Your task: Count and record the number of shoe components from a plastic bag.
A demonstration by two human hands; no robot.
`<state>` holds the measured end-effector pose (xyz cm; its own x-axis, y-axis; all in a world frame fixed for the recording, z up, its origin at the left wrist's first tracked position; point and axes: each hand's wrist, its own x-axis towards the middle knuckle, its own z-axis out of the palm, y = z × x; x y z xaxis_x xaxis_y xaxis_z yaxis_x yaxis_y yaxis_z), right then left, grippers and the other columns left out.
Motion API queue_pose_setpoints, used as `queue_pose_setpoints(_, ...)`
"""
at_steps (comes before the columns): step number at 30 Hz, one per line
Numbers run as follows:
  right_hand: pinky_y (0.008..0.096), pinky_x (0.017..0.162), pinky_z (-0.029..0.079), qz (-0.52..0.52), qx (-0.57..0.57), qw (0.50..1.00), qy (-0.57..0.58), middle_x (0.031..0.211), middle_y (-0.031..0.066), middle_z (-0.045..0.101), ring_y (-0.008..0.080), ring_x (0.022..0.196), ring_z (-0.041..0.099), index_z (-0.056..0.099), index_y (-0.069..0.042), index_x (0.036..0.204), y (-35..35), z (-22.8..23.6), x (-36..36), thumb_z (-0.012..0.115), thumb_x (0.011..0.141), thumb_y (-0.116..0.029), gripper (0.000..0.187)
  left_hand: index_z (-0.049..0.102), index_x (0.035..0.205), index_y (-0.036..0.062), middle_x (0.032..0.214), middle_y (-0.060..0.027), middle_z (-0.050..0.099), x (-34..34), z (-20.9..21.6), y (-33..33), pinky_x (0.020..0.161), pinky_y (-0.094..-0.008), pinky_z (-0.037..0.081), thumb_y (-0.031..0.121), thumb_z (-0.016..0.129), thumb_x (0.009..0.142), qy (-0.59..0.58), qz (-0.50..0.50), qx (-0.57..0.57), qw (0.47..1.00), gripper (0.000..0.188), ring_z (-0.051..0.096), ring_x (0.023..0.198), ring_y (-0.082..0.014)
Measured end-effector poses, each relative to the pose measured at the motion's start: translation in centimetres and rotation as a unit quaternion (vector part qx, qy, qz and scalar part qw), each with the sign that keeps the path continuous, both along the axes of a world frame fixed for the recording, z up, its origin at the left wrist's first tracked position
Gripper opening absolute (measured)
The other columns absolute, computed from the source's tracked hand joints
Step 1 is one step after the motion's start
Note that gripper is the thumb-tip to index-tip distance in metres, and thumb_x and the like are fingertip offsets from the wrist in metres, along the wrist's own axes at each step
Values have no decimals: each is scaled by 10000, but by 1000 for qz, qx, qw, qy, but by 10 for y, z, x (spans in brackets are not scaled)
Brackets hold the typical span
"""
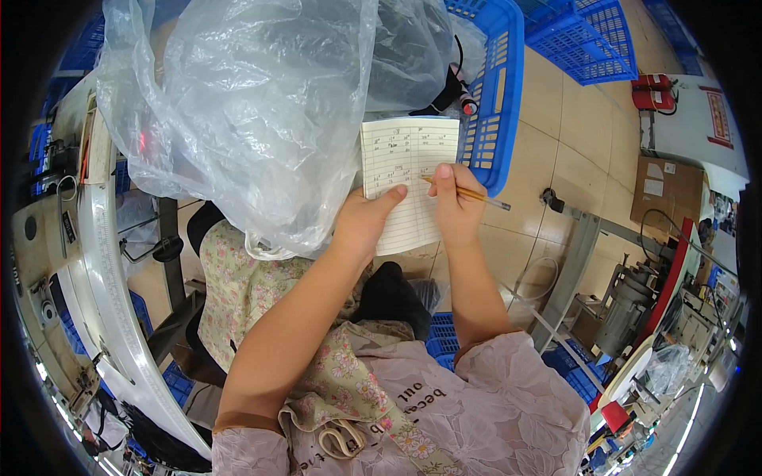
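A lined notebook (406,214) with handwritten entries in columns lies open in my left hand (367,220), whose thumb presses on the page while the other fingers are hidden beneath. My right hand (458,200) pinches a yellow pencil (476,195); its tip meets the page right of the middle, near the lower group of entries. Just left of the notebook bulges a large clear plastic bag (262,103), reaching down to my lap. Behind the notebook, dark items, one with a red and white end (469,105), sit in a blue plastic basket (502,119).
At left stands a white sewing-machine table (107,262) with scissors (67,190) on it. More blue crates (583,40) are on the tiled floor at the far right. Red fire extinguishers (652,99), a cardboard box (665,189) and a machine motor (623,309) are to the right.
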<state>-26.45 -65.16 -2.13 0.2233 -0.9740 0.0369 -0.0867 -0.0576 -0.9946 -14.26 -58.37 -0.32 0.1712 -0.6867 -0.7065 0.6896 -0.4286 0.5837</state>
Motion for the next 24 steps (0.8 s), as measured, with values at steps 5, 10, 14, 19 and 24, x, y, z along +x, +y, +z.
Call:
queue_pose_setpoints(5,241,508,373,37,-35,997,52,593,40,529,92,542,477,602,13,719,-1,-5,0,606,902,-188,271,597,1110,-38,1038,-134,642,0,-3,0,784,-294,506,140,637,854,-8,-5,0,1000,314,626,906,-195)
queue_pose_setpoints(10,221,523,398,52,-62,993,92,638,32,575,81,566,508,630,19,782,-2,-9,-3,601,907,-190,245,594,1111,-39,1042,-135,639,0,-4,1,786,-297,506,143,637,855,-6,-5,-5,1000,317,626,910,-197)
queue_pose_setpoints(14,224,517,393,53,-72,991,98,638,38,578,82,559,506,630,19,783,-2,-8,-2,615,898,-183,234,592,1113,-39,1048,-136,636,0,-2,0,787,-299,507,137,633,858,-2,-2,-11,1000,313,625,912,-199)
queue_pose_setpoints(19,226,512,391,55,-81,990,104,638,42,578,82,555,504,629,19,782,-3,-7,0,623,893,-186,233,592,1110,-42,1046,-137,636,-1,1,0,788,-301,507,127,624,863,2,2,-8,1000,302,626,913,-201)
queue_pose_setpoints(24,224,531,387,22,-62,996,59,637,27,563,80,563,492,611,10,762,0,-6,2,592,914,-195,256,593,1108,-44,1046,-137,638,0,2,-1,787,-300,507,126,623,863,1,0,-1,1000,299,626,915,-200)
